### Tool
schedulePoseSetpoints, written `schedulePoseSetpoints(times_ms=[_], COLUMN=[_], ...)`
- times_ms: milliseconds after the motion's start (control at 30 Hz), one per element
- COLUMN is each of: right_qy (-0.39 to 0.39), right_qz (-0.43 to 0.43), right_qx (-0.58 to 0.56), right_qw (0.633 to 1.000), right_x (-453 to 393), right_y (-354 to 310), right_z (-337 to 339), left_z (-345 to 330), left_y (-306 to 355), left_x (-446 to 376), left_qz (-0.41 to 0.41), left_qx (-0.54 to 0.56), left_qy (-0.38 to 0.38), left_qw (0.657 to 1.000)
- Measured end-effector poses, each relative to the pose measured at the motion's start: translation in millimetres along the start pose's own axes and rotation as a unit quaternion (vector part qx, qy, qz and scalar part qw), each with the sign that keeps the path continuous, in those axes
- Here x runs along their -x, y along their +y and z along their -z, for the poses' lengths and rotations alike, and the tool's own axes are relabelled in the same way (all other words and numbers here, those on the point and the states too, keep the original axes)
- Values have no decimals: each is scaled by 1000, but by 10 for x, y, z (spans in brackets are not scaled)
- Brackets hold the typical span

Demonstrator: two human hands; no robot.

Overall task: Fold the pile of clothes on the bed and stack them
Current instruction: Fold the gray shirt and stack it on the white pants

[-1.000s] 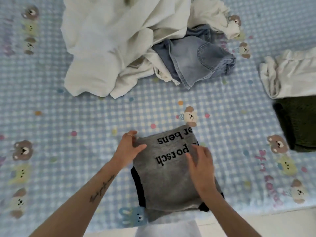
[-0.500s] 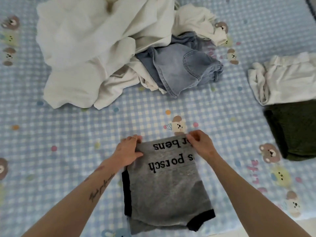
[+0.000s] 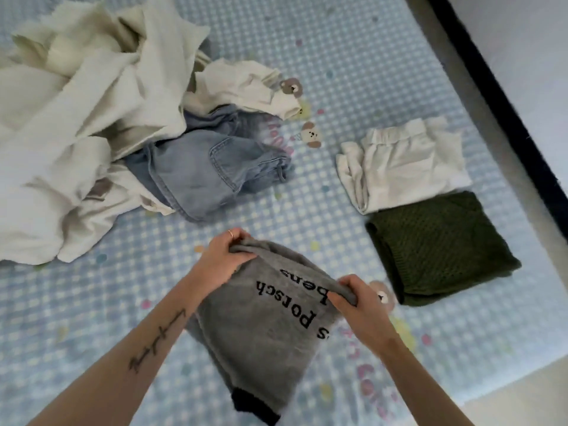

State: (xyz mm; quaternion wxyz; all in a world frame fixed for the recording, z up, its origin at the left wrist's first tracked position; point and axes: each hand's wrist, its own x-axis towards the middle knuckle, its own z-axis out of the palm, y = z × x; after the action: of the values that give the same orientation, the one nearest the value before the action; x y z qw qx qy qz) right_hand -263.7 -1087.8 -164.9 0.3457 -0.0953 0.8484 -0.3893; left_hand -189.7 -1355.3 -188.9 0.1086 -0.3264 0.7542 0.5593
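A bed [image 3: 353,56] covered in a blue-and-white checked sheet with small bear prints fills the view. On its far left lies the unfolded pile of clothes [image 3: 92,118], mostly cream and white fabric, with a pair of light blue jeans [image 3: 209,170] crumpled at its near right edge. On the right lie two folded pieces, touching: a cream garment [image 3: 405,164] farther away and a dark green knit [image 3: 439,244] nearer. In the near middle a folded grey garment [image 3: 264,336] with black lettering and black trim is held at its far edge. The left hand [image 3: 224,259] has a closed grip on one corner, and the right hand [image 3: 359,305] pinches the other.
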Motion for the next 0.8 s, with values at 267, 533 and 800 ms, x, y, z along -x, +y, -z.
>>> schedulePoseSetpoints(times_ms=[267,533,800], right_qy=[98,186,256], right_qz=[-38,-104,-236], right_qx=[-156,-273,-42], right_qw=[982,938,936], right_x=[-114,-339,-822], right_y=[396,839,1512], right_z=[1429,2574,2884], left_z=[-1238,-2344,-3107], left_y=[1608,2785,2590], left_x=[-802,-1447,-1569], left_qz=[-111,-204,-247], left_qx=[-101,-148,-308], left_qy=[-48,-79,45], left_qw=[987,965,918])
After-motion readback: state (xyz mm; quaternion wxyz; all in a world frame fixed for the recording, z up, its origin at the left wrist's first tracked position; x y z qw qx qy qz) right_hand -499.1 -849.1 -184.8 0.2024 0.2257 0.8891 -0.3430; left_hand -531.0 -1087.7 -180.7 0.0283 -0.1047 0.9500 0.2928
